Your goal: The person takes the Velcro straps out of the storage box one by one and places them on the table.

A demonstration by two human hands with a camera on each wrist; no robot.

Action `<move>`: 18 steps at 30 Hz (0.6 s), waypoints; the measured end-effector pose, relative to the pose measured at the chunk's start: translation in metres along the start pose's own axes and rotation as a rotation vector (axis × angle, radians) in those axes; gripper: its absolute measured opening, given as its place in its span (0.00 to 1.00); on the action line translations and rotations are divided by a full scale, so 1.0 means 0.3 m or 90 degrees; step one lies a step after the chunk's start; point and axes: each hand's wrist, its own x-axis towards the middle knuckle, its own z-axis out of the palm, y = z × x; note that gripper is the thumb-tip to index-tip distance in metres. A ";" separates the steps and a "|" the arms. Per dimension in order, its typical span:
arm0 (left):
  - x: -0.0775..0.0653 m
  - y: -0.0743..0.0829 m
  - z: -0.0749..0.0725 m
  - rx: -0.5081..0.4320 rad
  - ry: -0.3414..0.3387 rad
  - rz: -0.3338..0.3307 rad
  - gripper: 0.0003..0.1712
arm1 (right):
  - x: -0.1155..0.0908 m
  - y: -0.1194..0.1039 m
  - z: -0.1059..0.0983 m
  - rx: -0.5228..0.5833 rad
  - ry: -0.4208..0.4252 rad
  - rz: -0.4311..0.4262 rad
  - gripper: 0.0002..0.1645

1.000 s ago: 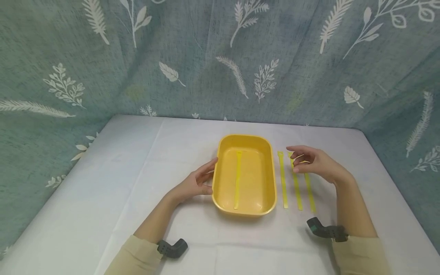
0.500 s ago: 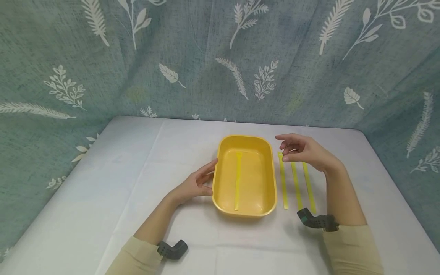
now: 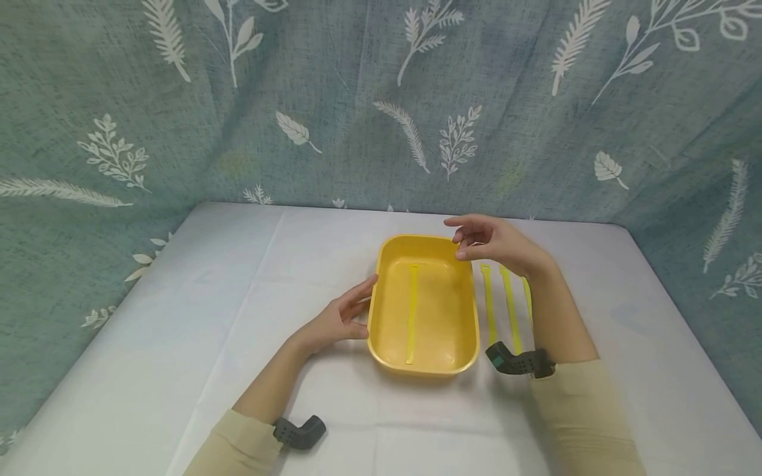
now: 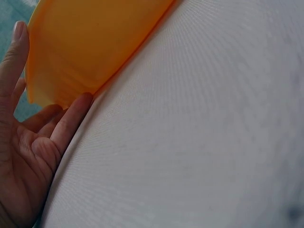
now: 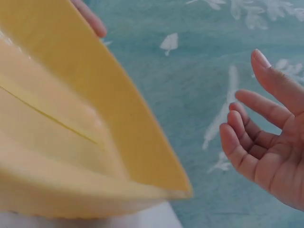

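Note:
A yellow rectangular tub [image 3: 440,324] stands on the table, with one flat yellow strip [image 3: 413,311] lying lengthwise inside it. My left hand [image 3: 333,322] touches the tub's left side, fingers and thumb spread along its wall. In the left wrist view, fingertips lie against the tub's outer wall [image 4: 90,42]. My right hand [image 3: 488,239] is raised at the tub's back right corner, fingers loosely bent and nothing between them. The right wrist view shows that hand [image 5: 273,137] apart from the tub's corner [image 5: 156,166].
Right of the tub lie more yellow strips [image 3: 489,304] in a row, each with a wider head at its far end. My right forearm partly covers them. A white cloth [image 3: 286,264] covers the table. Behind it hangs a green-blue leaf-patterned curtain [image 3: 345,132].
My right hand has moved left and away from me, from above the loose strips to the tub's back right corner. The left hand, the tub and the strips stay where they were.

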 end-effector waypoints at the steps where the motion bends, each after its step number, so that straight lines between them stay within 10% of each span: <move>1: 0.000 0.001 0.000 -0.002 -0.001 0.002 0.56 | 0.017 0.005 0.002 0.003 -0.008 0.003 0.36; 18: 0.002 -0.001 0.001 -0.019 -0.012 0.004 0.56 | 0.174 0.071 0.087 0.020 -0.094 0.080 0.33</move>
